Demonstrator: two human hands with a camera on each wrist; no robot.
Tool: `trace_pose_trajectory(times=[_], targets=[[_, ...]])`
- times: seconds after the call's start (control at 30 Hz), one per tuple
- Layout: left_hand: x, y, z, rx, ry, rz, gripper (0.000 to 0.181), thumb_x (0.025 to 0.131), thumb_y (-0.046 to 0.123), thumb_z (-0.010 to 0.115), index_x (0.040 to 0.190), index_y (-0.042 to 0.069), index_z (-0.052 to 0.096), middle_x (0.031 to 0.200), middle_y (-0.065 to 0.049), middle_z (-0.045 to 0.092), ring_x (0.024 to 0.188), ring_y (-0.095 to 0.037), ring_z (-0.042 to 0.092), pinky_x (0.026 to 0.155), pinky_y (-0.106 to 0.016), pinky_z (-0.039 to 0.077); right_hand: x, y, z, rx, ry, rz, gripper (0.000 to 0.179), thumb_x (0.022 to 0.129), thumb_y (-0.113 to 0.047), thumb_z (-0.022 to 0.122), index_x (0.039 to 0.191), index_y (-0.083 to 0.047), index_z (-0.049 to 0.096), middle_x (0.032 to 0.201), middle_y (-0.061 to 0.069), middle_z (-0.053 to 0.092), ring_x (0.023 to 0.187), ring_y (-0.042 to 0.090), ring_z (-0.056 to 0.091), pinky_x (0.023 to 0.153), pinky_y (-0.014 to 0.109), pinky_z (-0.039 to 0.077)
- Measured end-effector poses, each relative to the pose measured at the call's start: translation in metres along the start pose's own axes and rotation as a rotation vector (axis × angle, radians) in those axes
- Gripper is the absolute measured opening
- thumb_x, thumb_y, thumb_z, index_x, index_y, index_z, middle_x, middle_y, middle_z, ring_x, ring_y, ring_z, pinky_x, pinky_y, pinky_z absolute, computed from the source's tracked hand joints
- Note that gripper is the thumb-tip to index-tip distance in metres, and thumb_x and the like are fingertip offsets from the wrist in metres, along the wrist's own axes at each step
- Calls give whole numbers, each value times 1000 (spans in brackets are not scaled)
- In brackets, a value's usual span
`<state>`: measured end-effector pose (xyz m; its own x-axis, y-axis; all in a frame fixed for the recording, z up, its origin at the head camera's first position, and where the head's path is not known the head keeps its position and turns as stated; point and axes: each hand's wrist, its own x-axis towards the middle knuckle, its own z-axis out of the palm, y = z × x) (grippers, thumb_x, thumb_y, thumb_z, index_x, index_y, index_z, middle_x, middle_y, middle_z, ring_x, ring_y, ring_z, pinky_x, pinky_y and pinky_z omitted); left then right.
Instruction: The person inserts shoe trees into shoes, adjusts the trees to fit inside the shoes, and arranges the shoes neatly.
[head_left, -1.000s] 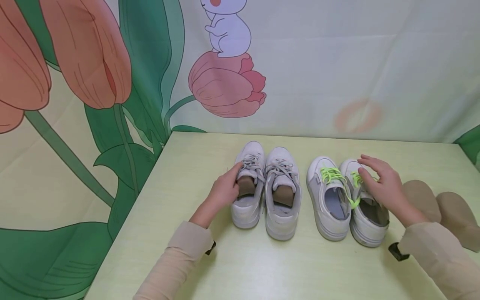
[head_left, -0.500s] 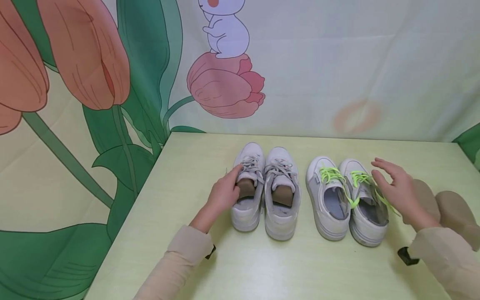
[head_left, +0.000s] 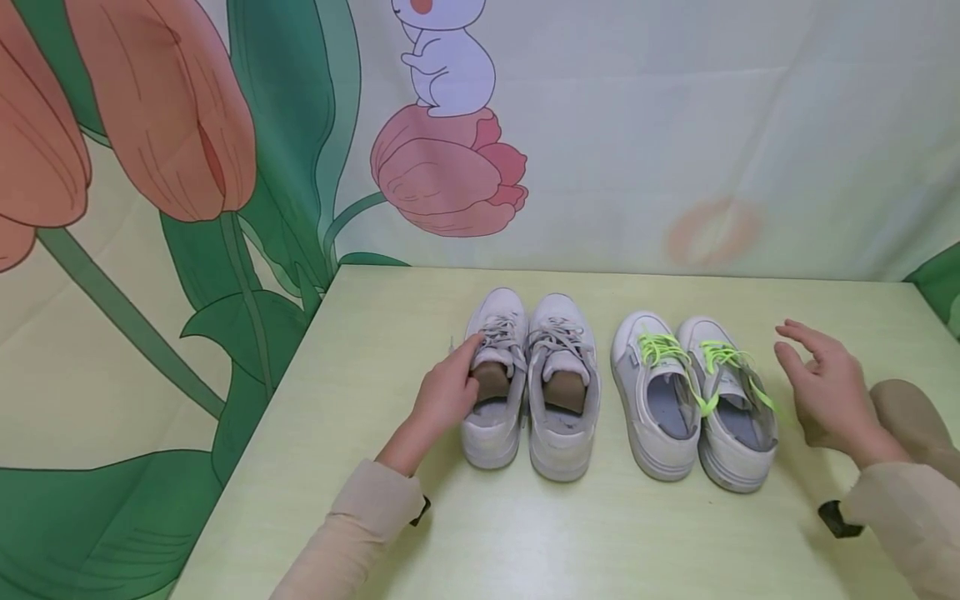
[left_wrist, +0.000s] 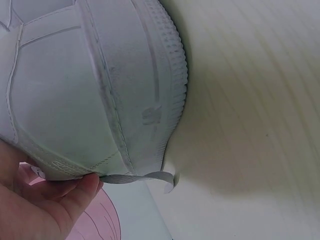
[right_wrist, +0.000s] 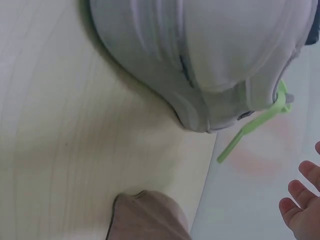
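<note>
My left hand [head_left: 447, 392] grips the side of the leftmost white sneaker [head_left: 490, 446], which has grey laces. In the left wrist view, the fingertips of the hand [left_wrist: 45, 210] are at the upper edge of that sneaker [left_wrist: 65, 85], beside a dangling lace end [left_wrist: 140, 177]. A brown piece [head_left: 492, 380] shows inside its opening. My right hand [head_left: 828, 392] holds nothing, its fingers spread, right of a white sneaker [head_left: 737, 467] with lime laces. It overlaps one of two brown shoe-shaped pieces [head_left: 817, 433]; in the right wrist view a brown piece [right_wrist: 147, 217] lies below the sneaker [right_wrist: 225, 50].
The second grey-laced sneaker [head_left: 564, 454] stands beside the held one, also with a brown piece [head_left: 564, 392] inside. Another lime-laced sneaker [head_left: 652, 408] is to the right. The pale table [head_left: 390, 333] meets a printed curtain [head_left: 622, 150] at the back.
My right hand has moved right, away from the lime-laced sneaker to over the brown pieces. The sneaker in my left hand has shifted slightly toward me.
</note>
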<state>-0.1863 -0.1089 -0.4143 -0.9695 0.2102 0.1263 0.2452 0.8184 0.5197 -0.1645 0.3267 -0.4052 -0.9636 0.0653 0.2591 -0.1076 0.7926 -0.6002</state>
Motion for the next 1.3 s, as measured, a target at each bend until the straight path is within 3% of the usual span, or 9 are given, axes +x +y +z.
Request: trace_pose_trajectory(times=[0.03, 0.1, 0.17, 0.2, 0.53, 1.03, 1.3], targets=[[0, 0, 0, 2, 0, 0, 57, 80, 2, 45, 135, 14, 35, 134, -7, 44, 115, -29, 49, 89, -44, 41, 0, 2, 0, 11, 14, -7, 44, 92, -30, 42, 125, -2, 47, 135, 19, 40, 70, 12, 54, 76, 30, 39], [-1, 0, 0, 1, -4, -2, 57, 80, 3, 45, 135, 14, 35, 134, -7, 44, 115, -29, 48, 89, -44, 41, 0, 7, -1, 45, 32, -16, 43, 92, -27, 42, 124, 1, 47, 134, 21, 39, 98, 21, 54, 91, 43, 33], [-1, 0, 0, -2, -9, -5, 57, 80, 3, 45, 135, 14, 35, 134, -7, 44, 116, -28, 48, 90, -44, 41, 0, 11, -2, 67, 32, -16, 43, 92, -25, 42, 125, 2, 46, 134, 23, 38, 121, 35, 37, 97, 56, 22], [-1, 0, 0, -5, -11, -7, 57, 80, 3, 45, 135, 14, 34, 134, -7, 44, 116, -28, 47, 90, -44, 41, 0, 13, -3, 71, 32, -21, 43, 92, -24, 42, 125, 3, 45, 134, 25, 37, 124, 42, 30, 98, 57, 20], [0, -4, -1, -50, -33, -34, 61, 80, 5, 46, 137, 18, 31, 136, -6, 41, 124, -24, 40, 97, -42, 35, -4, 29, -10, 73, 15, -42, 48, 91, -21, 44, 129, 8, 36, 132, 34, 32, 123, 50, 24, 99, 59, 16], [-1, -4, -1, -80, -12, -14, 64, 77, 5, 46, 138, 12, 29, 139, -8, 37, 127, -23, 34, 100, -42, 32, -13, 55, -9, -33, -62, 32, 61, 92, -28, 42, 135, 9, 19, 137, 36, 15, 127, 52, 10, 98, 63, 8], [-1, -4, -1, -98, -3, -24, 66, 76, 5, 47, 139, 11, 27, 139, -9, 36, 127, -24, 35, 100, -43, 32, -16, 66, -4, -45, -65, 52, 67, 91, -30, 44, 136, 10, 15, 138, 36, 13, 129, 48, 6, 99, 62, 7]])
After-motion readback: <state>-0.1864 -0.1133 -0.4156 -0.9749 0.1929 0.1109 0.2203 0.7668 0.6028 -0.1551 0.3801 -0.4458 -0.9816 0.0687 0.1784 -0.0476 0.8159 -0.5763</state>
